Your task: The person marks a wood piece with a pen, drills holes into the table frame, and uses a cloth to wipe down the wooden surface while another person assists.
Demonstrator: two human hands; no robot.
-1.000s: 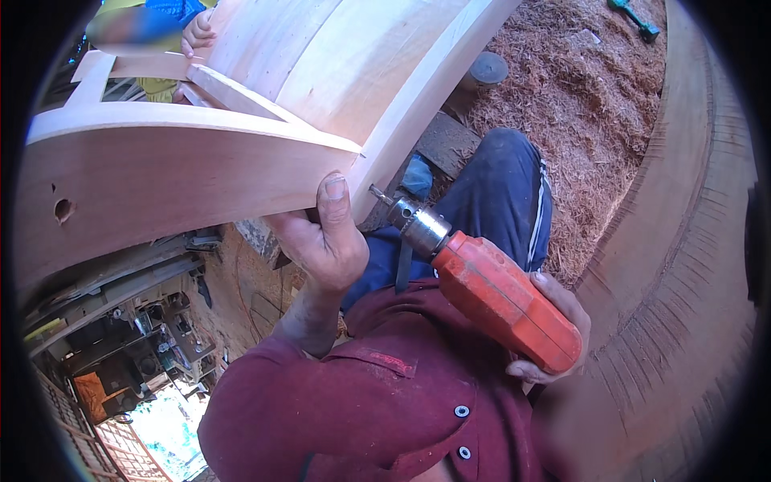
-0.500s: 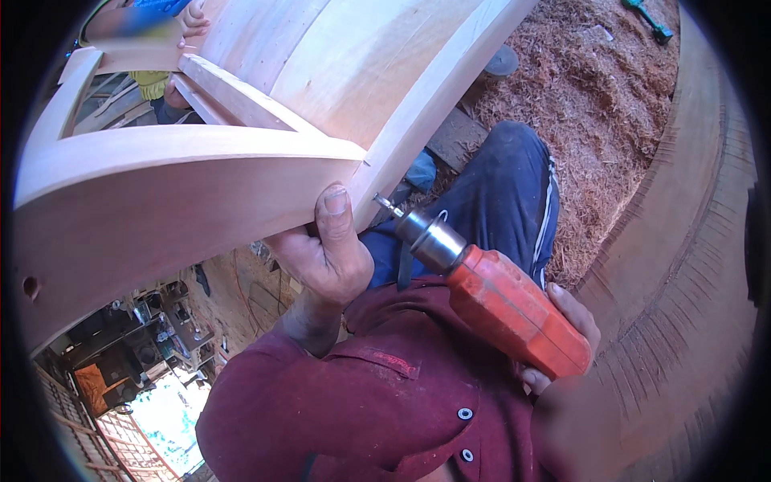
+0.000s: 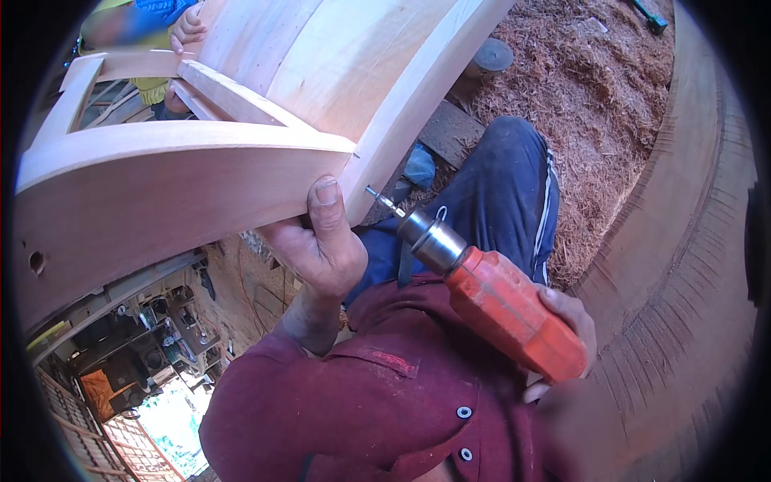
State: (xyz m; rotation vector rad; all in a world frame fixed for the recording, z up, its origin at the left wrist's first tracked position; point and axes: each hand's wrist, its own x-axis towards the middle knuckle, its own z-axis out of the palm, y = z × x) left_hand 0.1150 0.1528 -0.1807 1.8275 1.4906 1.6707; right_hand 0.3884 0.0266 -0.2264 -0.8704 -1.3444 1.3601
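Drill (image 3: 514, 309), red-bodied, lies across the front of the person's maroon shirt (image 3: 345, 410), slanting from the lower right up toward a pale wooden frame. Its rear is clasped in the right hand (image 3: 577, 315), whose fingers show along the upper side of the housing; the trigger is hidden. A silver chuck (image 3: 434, 241) carries a slender bit (image 3: 387, 203), its tip at the outer face of a straight side rail (image 3: 426, 88), close to the corner; whether tip and wood touch cannot be told.

Left hand (image 3: 325, 249) grasps the end of a curved rail (image 3: 185, 177) just beside that corner, the thumb pressed upright against the face and the other fingers bent beneath and behind the lower edge. The curved rail meets the side rail at this joint and shows a dark knot hole (image 3: 36, 263) near its far end. Above it, a narrow strut (image 3: 241, 96) runs to the same corner, alongside a broad boarded panel (image 3: 345, 72).

Upper left: a co-worker's hand (image 3: 189, 30) rests at the panel's edge. Upper right: wood shavings (image 3: 594, 104) cover the floor beyond the person's dark trousers (image 3: 502, 189), with a green tool (image 3: 650, 18) lying on them. Right margin: a large curved plank (image 3: 683, 265) bears rows of short dark marks.
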